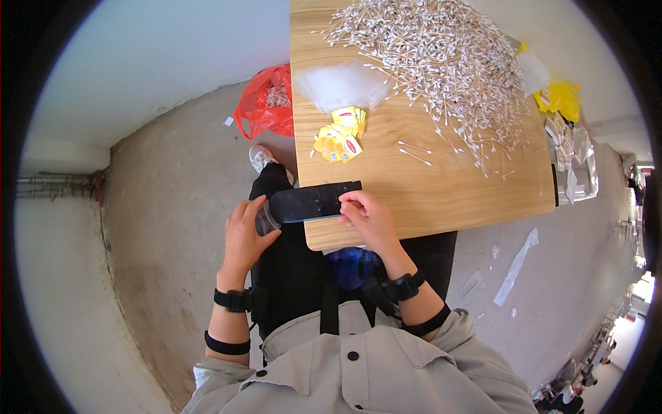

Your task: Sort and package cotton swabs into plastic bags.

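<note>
My left hand (241, 238) has its thumb and fingers closed on a clear plastic bag (267, 222), at the rounded left end of a flat black board (310, 202). That board lies across the table's left edge, with its rounded end sticking out over my lap. Over the board's right end is my right hand (367, 219), fingers curled into a pinch; whatever may be between the fingertips is too small to make out. Beyond the board sit several yellow printed cards (340, 138), loosely fanned. Behind them lies a stack of clear plastic bags (345, 86).
A large heap of cotton swabs (441, 62) covers the far part of the wooden table (441, 196), with a few strays nearer me. A red plastic bag (265, 103) with swabs inside stands left of the table. At the right edge are a yellow bag (562, 101) and clear packaging (583, 165).
</note>
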Tool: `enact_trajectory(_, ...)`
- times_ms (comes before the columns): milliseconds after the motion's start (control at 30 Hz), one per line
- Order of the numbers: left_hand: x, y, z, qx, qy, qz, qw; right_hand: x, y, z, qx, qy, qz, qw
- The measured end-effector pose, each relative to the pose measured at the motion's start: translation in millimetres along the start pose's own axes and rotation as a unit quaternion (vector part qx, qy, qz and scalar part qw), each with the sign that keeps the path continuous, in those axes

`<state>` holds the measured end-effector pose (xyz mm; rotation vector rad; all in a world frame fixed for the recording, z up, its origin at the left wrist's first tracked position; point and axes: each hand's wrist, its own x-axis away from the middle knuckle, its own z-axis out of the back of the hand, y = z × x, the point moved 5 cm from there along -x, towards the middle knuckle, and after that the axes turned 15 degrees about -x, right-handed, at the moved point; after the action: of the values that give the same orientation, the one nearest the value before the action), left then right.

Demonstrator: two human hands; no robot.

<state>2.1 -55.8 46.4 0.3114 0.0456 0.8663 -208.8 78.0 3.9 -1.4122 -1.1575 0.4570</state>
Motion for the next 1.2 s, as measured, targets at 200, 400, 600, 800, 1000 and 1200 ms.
enact_trajectory(200,-22.9,32.5,9.9,0.006,-0.019,-0.067,0.998,-1.4,6.5,6.3,-0.042,-0.006,-0.012,0.999)
enact_trajectory(400,-39.0,64.8,13.4,0.008,-0.051,-0.139,0.989,-2.7,0.1,33.6,-0.098,0.047,0.053,0.993)
enact_trajectory(600,-44.5,96.6,0.5,-0.04,-0.057,-0.143,0.987,-13.0,-54.3,128.9,0.28,0.255,0.243,0.893)
enact_trajectory(800,-43.4,152.2,-15.1,-0.018,0.039,-0.186,0.982,-40.3,-61.3,142.2,0.337,0.248,0.229,0.879)
enact_trajectory(1000,-76.7,230.9,-70.1,-0.077,0.078,-0.242,0.964,-45.4,-54.6,135.9,0.27,0.196,0.251,0.909)
enact_trajectory(1200,-81.8,236.7,-99.3,-0.118,0.056,-0.253,0.959,-50.0,-87.4,227.8,0.38,0.312,0.186,0.851)
